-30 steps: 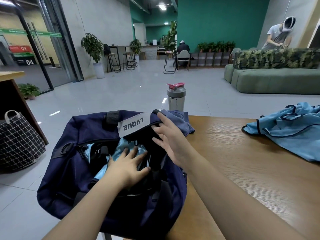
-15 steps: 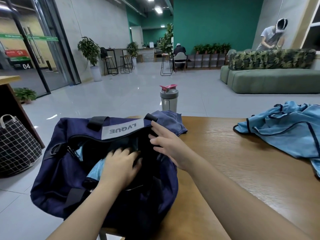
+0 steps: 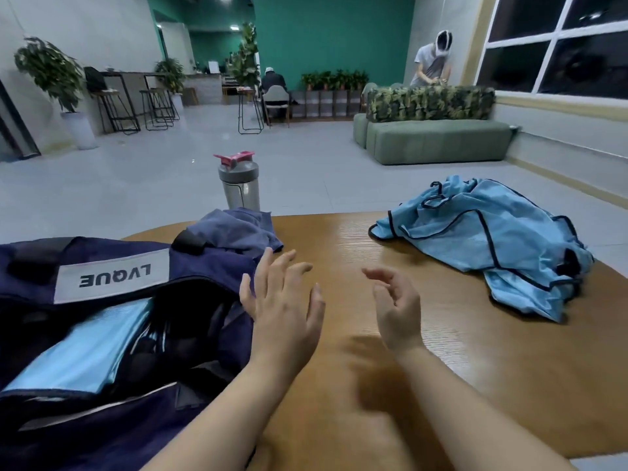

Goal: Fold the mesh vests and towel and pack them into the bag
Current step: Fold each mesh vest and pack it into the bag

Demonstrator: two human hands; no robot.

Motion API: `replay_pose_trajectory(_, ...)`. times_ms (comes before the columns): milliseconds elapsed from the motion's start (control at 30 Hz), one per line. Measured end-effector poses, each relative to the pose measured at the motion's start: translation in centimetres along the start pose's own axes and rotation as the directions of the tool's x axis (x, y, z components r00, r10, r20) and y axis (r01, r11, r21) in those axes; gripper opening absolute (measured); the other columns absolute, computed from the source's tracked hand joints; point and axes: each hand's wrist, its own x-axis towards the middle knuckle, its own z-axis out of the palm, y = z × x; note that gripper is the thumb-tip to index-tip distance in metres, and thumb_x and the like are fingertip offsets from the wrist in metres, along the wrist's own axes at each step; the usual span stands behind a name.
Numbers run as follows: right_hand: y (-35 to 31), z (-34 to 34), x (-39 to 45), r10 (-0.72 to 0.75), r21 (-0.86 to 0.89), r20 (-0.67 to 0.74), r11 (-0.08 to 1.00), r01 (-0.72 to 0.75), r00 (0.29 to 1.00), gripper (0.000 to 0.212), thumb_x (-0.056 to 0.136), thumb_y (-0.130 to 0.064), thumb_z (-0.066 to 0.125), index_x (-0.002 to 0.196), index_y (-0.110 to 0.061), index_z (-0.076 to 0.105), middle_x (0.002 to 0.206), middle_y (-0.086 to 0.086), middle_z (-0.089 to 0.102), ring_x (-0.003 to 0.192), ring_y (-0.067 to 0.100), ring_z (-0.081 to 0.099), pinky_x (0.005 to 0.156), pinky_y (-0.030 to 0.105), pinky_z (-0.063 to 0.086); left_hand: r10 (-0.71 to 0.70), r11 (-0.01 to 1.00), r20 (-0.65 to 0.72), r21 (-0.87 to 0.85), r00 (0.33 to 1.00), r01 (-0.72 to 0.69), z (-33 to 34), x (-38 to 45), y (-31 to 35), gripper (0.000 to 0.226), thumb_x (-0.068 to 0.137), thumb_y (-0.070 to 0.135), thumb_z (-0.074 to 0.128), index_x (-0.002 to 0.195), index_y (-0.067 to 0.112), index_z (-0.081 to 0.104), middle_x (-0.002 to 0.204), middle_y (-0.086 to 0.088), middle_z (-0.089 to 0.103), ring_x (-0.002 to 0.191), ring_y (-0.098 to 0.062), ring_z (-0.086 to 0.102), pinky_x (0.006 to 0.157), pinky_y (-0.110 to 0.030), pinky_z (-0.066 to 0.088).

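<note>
A navy duffel bag [image 3: 112, 419] with a white "LVQUE" label lies unzipped at the table's left. A folded light blue mesh vest [image 3: 85, 348] shows inside it. A grey-blue towel [image 3: 238, 229] lies crumpled behind the bag's far end. An unfolded light blue mesh vest [image 3: 492, 243] with dark trim is heaped at the right. My left hand [image 3: 282, 300] hovers by the bag's right edge, fingers spread, holding nothing. My right hand [image 3: 396, 307] is raised over bare wood, fingers loosely curled and empty.
The wooden table [image 3: 390, 375] has a rounded far edge. A grey shaker bottle [image 3: 239, 183] with a pink lid stands behind the towel. Beyond are a tiled floor, stools, plants, a green sofa [image 3: 438, 139] and two people far off.
Both hands came out of the bag's opening and moved right, over the table. The view swung right, so the bag now sits further left and the loose vest nearer the middle.
</note>
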Motion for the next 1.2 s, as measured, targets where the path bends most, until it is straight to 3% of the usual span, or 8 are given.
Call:
replay_pose_trajectory(100, 2.1, -4.3, 1.5, -0.051, -0.192, -0.123, 0.981, 0.026, 0.991, 0.025, 0.085, -0.011, 0.043, 0.101, -0.024, 0.058, 0.105, -0.008, 0.06, 0.098, -0.004, 0.054, 0.083, 0.006, 0.04, -0.073, 0.996, 0.103, -0.047, 0.992, 0.078, 2.8, -0.3, 1.8, 0.045, 0.09, 0.043, 0.028, 0.123, 0.022, 0.05, 0.147, 0.002, 0.035, 0.143, -0.014, 0.007, 0.113, -0.045, 0.001)
replay_pose_trajectory(300, 6.2, -11.1, 4.9, 0.049, -0.542, -0.246, 0.821, -0.179, 0.968, 0.038, 0.091, -0.003, 0.044, 0.129, -0.005, 0.044, 0.14, 0.012, 0.036, 0.131, 0.023, 0.031, 0.111, 0.036, 0.026, -0.212, 0.972, 0.342, 0.168, 0.916, 0.162, 6.9, -0.4, 0.3, 0.048, 0.099, 0.038, 0.033, 0.144, 0.024, 0.025, 0.158, 0.002, -0.002, 0.144, -0.016, -0.017, 0.114, -0.047, -0.009)
replay_pose_trajectory(433, 7.4, -13.8, 7.5, 0.066, -0.664, -0.368, 0.679, -0.312, 0.928, 0.043, 0.091, -0.007, 0.044, 0.134, -0.01, 0.045, 0.156, 0.012, 0.014, 0.142, 0.028, 0.012, 0.112, 0.044, 0.02, -0.195, 0.972, 0.374, 0.194, 0.907, 0.13, 7.6, -0.9, -1.1, 0.05, 0.098, 0.037, 0.037, 0.145, 0.022, 0.028, 0.159, 0.001, 0.001, 0.145, -0.016, -0.013, 0.114, -0.046, -0.008)
replay_pose_trajectory(600, 8.6, -15.9, 9.7, 0.098, -0.83, -0.297, 0.464, -0.308, 0.95, 0.04, 0.095, -0.021, 0.044, 0.133, -0.028, 0.053, 0.161, 0.003, -0.002, 0.147, 0.022, -0.007, 0.118, 0.044, 0.003, -0.16, 0.975, 0.409, 0.21, 0.898, 0.078, 8.0, -1.1, -1.1, 0.049, 0.098, 0.041, 0.033, 0.143, 0.023, 0.034, 0.158, 0.002, 0.013, 0.146, -0.013, -0.005, 0.115, -0.046, -0.001)
replay_pose_trajectory(800, 9.7, -16.1, 10.9, 0.262, -0.948, -0.245, 0.137, -0.287, 0.934, 0.049, 0.099, -0.034, 0.027, 0.148, -0.028, 0.03, 0.16, 0.006, -0.013, 0.144, 0.028, -0.02, 0.114, 0.053, -0.009, -0.248, 0.959, 0.449, 0.239, 0.858, 0.152, 7.9, -0.7, -0.9, 0.046, 0.098, 0.042, 0.031, 0.142, 0.025, 0.032, 0.157, 0.005, 0.017, 0.146, -0.012, -0.004, 0.116, -0.042, 0.004)
replay_pose_trajectory(933, 10.1, -16.2, 11.1, 0.204, -0.949, -0.23, 0.169, -0.266, 0.951, 0.051, 0.101, -0.026, 0.024, 0.149, -0.012, 0.023, 0.161, 0.001, 0.006, 0.147, 0.021, -0.009, 0.115, 0.052, -0.008, -0.237, 0.962, 0.461, 0.235, 0.855, 0.139, 8.0, -0.4, -0.9, 0.045, 0.098, 0.042, 0.031, 0.141, 0.026, 0.033, 0.156, 0.007, 0.019, 0.146, -0.01, -0.002, 0.116, -0.04, 0.005)
replay_pose_trajectory(1033, 10.5, -16.2, 10.8, 0.017, -0.935, -0.163, 0.316, -0.16, 0.987, 0.04, 0.098, -0.005, 0.034, 0.136, -0.005, 0.047, 0.148, 0.008, 0.04, 0.145, 0.024, 0.019, 0.116, 0.046, -0.004, -0.214, 0.967, 0.465, 0.223, 0.859, 0.12, 7.9, -0.5, -0.8, 0.044, 0.099, 0.042, 0.031, 0.139, 0.026, 0.034, 0.156, 0.007, 0.019, 0.146, -0.01, -0.002, 0.116, -0.038, 0.005)
replay_pose_trajectory(1200, 9.5, -15.3, 9.3, 0.094, -0.851, -0.02, 0.521, -0.066, 0.995, 0.031, 0.094, 0.002, 0.038, 0.109, -0.007, 0.063, 0.115, 0.011, 0.059, 0.104, 0.03, 0.056, 0.089, 0.035, 0.04, -0.187, 0.975, 0.464, 0.193, 0.866, 0.107, 8.0, -0.5, -0.9, 0.041, 0.099, 0.04, 0.032, 0.137, 0.026, 0.037, 0.155, 0.006, 0.021, 0.146, -0.009, 0.001, 0.116, -0.036, 0.008)
